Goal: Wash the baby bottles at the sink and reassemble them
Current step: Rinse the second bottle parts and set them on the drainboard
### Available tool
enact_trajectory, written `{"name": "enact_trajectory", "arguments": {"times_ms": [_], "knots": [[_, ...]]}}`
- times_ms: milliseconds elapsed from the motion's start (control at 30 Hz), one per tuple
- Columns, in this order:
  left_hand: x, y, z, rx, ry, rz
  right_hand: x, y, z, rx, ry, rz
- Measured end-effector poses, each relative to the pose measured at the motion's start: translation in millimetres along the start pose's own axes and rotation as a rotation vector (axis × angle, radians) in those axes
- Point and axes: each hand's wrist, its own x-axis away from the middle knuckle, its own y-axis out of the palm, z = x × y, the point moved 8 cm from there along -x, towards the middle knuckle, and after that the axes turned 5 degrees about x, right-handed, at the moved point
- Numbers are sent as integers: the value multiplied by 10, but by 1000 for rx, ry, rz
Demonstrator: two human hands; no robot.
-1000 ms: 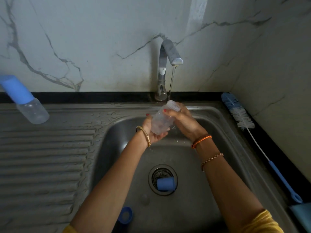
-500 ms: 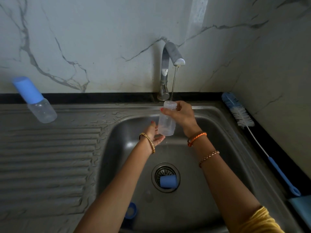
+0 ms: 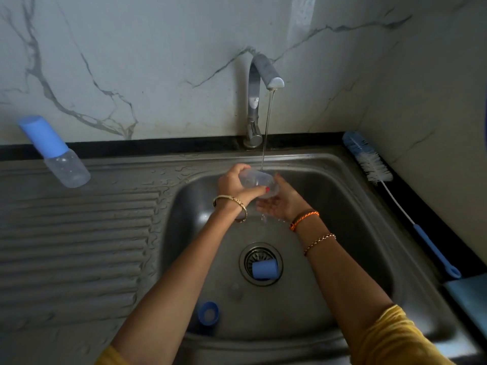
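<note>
A clear, capless baby bottle point(image 3: 257, 179) lies tipped on its side under the thin water stream from the faucet point(image 3: 259, 75). My left hand point(image 3: 235, 187) grips it from above, thumb across its side. My right hand point(image 3: 280, 204) lies open just below the bottle's right end, palm up, with water dripping off it. Down in the sink point(image 3: 355, 222), a blue cap point(image 3: 264, 269) lies on the drain and a blue screw ring point(image 3: 208, 313) sits near the front wall. A second, assembled bottle point(image 3: 60, 156) with a blue cap stands on the drainboard at far left.
A bottle brush point(image 3: 374, 167) with a blue handle lies on the dark counter strip right of the sink. A blue-green object point(image 3: 469, 293) sits at the right edge. The ribbed drainboard point(image 3: 79, 246) spreads left of the basin. Marble walls close in behind and on the right.
The bottle went from upright in my right hand to tipped sideways in my left hand. My right hand let go and moved beneath it, palm up.
</note>
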Motion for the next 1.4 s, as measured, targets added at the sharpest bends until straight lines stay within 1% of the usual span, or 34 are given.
{"name": "enact_trajectory", "arguments": {"times_ms": [167, 267, 400, 500, 567, 633, 733, 833, 900, 967, 1000, 1033, 1067, 1100, 1133, 1167, 1233, 1267, 1333, 1400], "knots": [[19, 37, 162, -226, 100, -96, 68, -95, 87, 191, -35, 69], [107, 31, 288, -332, 149, -126, 240, -93, 15, 270, -101, 56], [250, -40, 497, -373, 186, -131, 587, -41, -164, 359, -216, 26], [369, -151, 708, -305, 217, -111, 884, 38, -304, 391, -271, -22], [445, -260, 829, -204, 221, -85, 1056, 61, -375, 347, -291, -51], [505, -318, 903, -131, 229, -91, 1185, 40, -436, 288, -317, -56], [638, -261, 899, -134, 242, -158, 1302, -27, -376, 265, -309, -72], [751, -273, 931, -129, 253, -139, 1375, -75, -336, 277, -306, -71], [810, -357, 1078, -57, 320, -100, 1431, -96, -423, 262, -391, -54], [840, -421, 1179, 7, 400, -82, 1486, -124, -498, 256, -533, 5], [847, -431, 1149, 27, 394, -80, 1487, -162, -492, 305, -614, 73], [853, -420, 1053, 34, 337, -86, 1481, -191, -441, 417, -673, 142], [867, -380, 892, 14, 239, -107, 1441, -184, -325, 595, -674, 180], [878, -323, 656, -44, 126, -132, 1354, -179, -148, 780, -618, 179], [918, -278, 416, -84, 43, -136, 1258, -199, 33, 913, -564, 163], [953, -260, 213, -79, 3, -109, 1178, -220, 132, 984, -572, 157], [1020, -319, 20, 2, -26, -32, 1171, -160, 126, 1014, -637, 151], [1038, -374, -51, 39, -43, 21, 1160, -101, 131, 1048, -638, 129], [1113, -496, -93, 50, -47, 77, 1239, 75, 192, 1104, -640, 29], [1150, -652, -58, 83, -43, 98, 1313, 229, 202, 1094, -690, -38]]}}
